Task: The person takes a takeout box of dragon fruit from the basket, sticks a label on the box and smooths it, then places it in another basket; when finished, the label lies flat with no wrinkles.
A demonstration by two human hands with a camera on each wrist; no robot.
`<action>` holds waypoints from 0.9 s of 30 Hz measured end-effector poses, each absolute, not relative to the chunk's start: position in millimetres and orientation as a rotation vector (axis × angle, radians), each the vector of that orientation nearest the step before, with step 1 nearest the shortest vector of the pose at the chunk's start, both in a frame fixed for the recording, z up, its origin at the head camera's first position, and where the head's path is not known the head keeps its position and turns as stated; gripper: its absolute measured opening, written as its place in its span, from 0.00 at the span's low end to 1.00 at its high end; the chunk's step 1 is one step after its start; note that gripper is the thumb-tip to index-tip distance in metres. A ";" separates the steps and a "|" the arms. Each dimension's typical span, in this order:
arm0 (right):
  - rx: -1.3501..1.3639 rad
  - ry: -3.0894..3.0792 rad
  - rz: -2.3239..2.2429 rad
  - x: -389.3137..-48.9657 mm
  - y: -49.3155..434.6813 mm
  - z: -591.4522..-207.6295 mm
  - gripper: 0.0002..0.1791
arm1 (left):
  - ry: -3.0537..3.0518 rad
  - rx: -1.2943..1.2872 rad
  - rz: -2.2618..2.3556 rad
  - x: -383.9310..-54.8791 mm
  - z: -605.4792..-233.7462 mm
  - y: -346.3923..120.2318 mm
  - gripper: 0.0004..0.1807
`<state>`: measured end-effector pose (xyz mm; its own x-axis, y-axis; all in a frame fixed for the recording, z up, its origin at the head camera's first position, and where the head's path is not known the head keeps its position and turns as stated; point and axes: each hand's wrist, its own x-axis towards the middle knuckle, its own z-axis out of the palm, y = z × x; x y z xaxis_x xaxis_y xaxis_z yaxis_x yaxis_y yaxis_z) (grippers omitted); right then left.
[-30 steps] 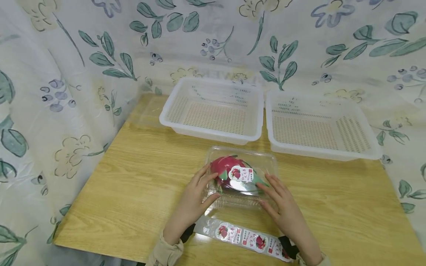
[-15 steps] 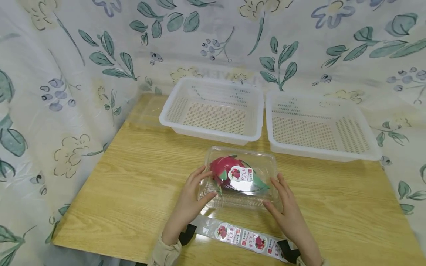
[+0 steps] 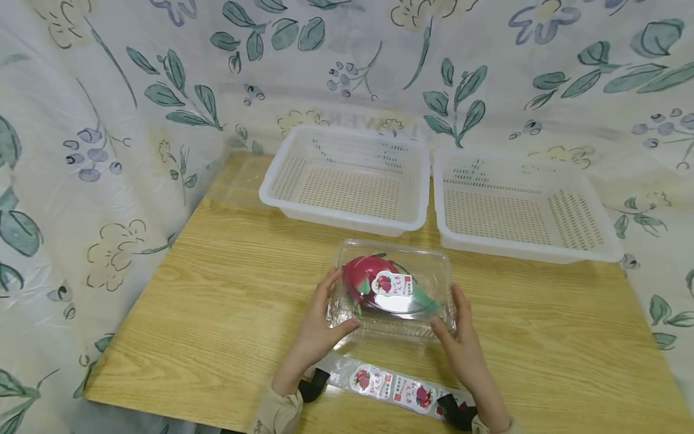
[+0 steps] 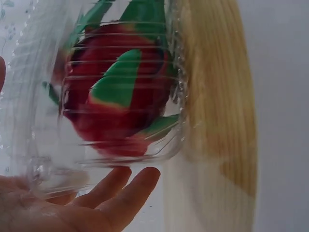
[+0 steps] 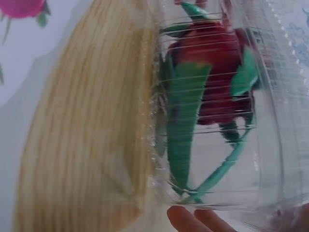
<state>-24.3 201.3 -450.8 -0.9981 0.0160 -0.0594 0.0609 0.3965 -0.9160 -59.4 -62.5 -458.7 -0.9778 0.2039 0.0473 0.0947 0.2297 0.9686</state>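
A clear plastic clamshell box lies on the table with a red dragon fruit with green scales inside. A white label with a fruit picture is on its lid. My left hand holds the box's left end, thumb at the front corner and fingers along the side. At the opposite end, my right hand grips the right side, thumb near the front edge. Both wrist views show fingertips right at the ends of the box. A strip of similar labels lies between my wrists.
Behind the box stand two white perforated baskets, the left basket and the right basket, side by side. A clear lid-like plastic piece lies left of them. Flower-printed cloth surrounds the wooden table.
Both hands have come off the lid over the fruit and moved outward and down to the box's left and right ends. The box has stayed in nearly the same place.
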 end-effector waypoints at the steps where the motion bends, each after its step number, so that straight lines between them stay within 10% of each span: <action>1: 0.072 2.583 -1.720 -24.6 201.0 -452.1 0.43 | 2.389 0.293 1.872 -59.6 -459.8 -61.9 0.53; 16: 0.089 2.508 -1.867 -26.5 197.9 -463.7 0.61 | 2.531 0.328 1.801 -62.7 -463.2 -57.0 0.62; 27: 0.066 2.529 -1.994 -20.5 199.2 -447.6 0.52 | 2.625 0.456 1.819 -58.2 -449.7 -52.7 0.57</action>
<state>-20.5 199.2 -447.6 -0.9960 0.0813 0.0373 -0.0173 0.2341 -0.9721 -58.2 -52.7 -449.7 -0.9565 0.1820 0.2281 0.2775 0.3256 0.9039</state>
